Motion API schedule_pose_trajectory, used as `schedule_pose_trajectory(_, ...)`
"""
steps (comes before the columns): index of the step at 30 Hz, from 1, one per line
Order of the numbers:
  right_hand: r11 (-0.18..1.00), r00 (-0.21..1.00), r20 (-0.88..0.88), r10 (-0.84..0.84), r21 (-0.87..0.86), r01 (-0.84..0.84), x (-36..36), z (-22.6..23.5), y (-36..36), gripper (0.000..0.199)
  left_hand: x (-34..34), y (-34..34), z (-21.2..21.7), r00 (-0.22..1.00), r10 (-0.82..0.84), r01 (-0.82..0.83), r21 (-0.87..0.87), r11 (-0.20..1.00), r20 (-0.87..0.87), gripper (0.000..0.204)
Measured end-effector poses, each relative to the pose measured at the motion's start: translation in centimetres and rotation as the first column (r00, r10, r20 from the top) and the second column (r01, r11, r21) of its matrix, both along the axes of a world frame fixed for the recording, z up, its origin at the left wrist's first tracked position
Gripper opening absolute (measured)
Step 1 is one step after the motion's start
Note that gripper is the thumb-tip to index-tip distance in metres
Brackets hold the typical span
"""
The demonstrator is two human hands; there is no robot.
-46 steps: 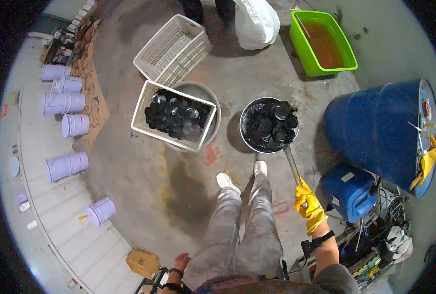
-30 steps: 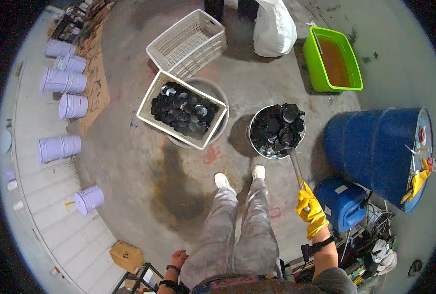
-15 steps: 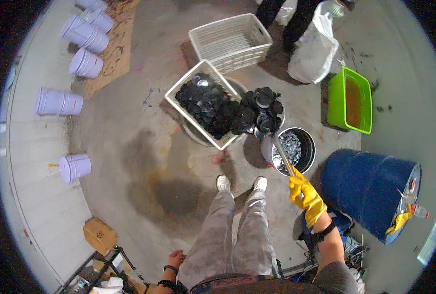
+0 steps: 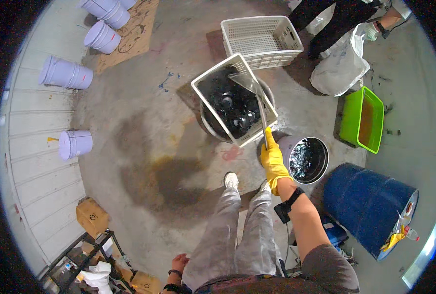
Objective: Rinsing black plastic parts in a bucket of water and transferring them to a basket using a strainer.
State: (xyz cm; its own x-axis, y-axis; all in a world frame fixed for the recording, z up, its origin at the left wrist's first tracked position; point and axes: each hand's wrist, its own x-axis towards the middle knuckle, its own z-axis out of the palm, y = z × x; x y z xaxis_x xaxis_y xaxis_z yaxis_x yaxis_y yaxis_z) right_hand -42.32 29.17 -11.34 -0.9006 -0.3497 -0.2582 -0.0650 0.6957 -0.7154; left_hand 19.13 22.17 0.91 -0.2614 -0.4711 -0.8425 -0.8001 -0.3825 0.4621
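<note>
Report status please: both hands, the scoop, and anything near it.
Right hand, yellow glove, grips long-handled scoop over white crate of black pieces. Left hand bare, empty, at hip. Metal bucket close beside.

Stained concrete floor (image 4: pixel 144 161), pale panelled wall (image 4: pixel 36 161) lined with lilac buckets (image 4: pixel 65 73), blue drum (image 4: pixel 370 208) at right.

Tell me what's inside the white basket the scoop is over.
The white basket holds a heap of shiny black pieces; their kind is unclear. The scoop, held by the right hand, covers part of them. The basket's bottom is hidden.
</note>
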Motion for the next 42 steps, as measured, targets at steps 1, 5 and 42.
schedule_pose_trajectory(1,0.994,0.999,0.008,0.045,0.101,-0.046,0.3,0.4,-0.1,0.062,-0.2,-0.2,0.3,1.000,-0.001,0.001,-0.001,1.000,0.004,0.023)
schedule_pose_trajectory(5,0.998,0.998,0.034,0.054,0.030,-0.055,0.1,2.6,0.5,0.059,-2.2,-0.5,1.6,0.938,0.240,-0.284,0.155,0.946,0.250,0.023)
schedule_pose_trajectory(42,0.808,0.554,0.659,-0.510,0.587,0.045,-8.8,-15.6,44.9,0.052,-15.9,3.5,2.6,0.829,-0.322,0.282,0.156,0.947,0.457,0.028)
